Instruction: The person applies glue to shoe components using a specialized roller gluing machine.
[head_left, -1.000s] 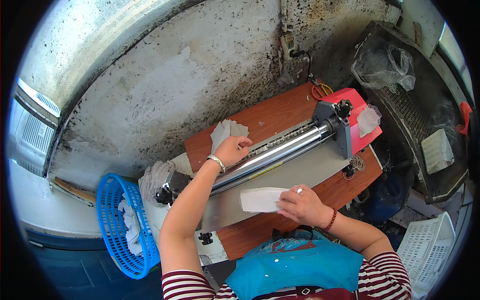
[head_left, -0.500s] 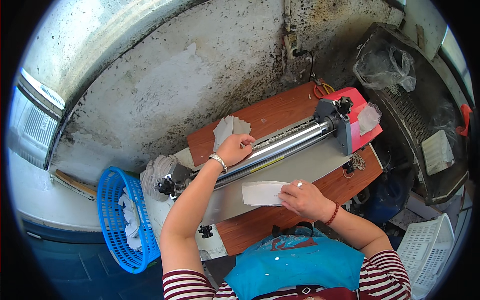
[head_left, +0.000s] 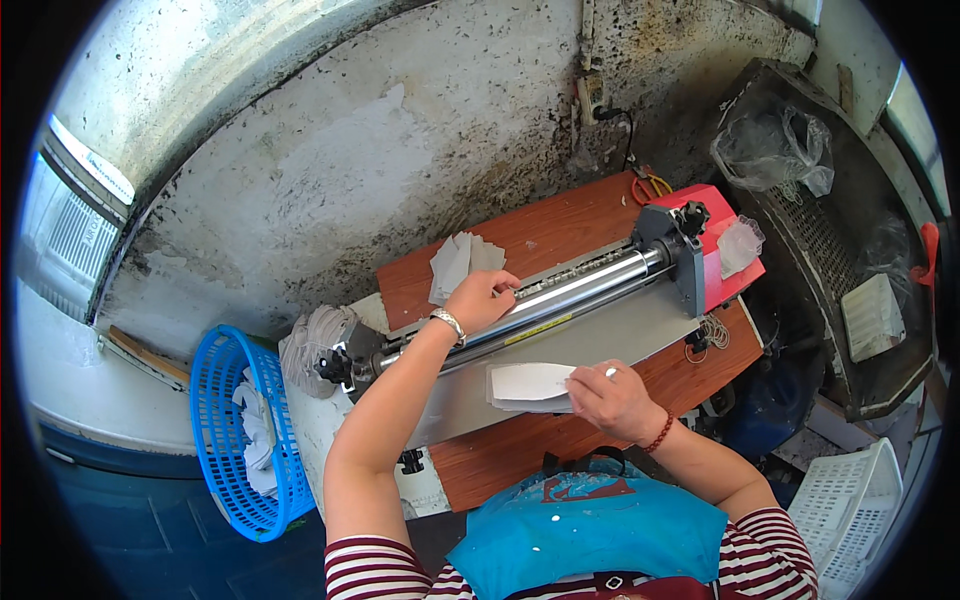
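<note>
A long metal roller machine [head_left: 590, 282] lies slantwise across the bench, with a bright steel roller and a plate in front. My left hand [head_left: 482, 300] is over the roller's left part, fingers curled together at its back side; what they hold, if anything, is hidden. My right hand [head_left: 615, 402] pinches the right end of a thin white sheet [head_left: 528, 381] with a rounded edge. Greyish sheets show under it on the metal plate [head_left: 440, 415]. Behind my left hand, a fanned pile of pale sheets [head_left: 462, 262] rests on the brown board.
A blue basket [head_left: 205, 425] with white scraps stands at the left, beside a bundle of pale cord [head_left: 305, 345]. Orange-handled pliers [head_left: 650, 185] lie behind the machine's red end housing [head_left: 708, 235]. A white basket [head_left: 850, 500] stands at lower right; a stained wall rises behind.
The view has shifted slightly. My right hand has turned a little on the white sheet's end, and greyish sheets now show under that sheet. My left hand stays over the roller.
</note>
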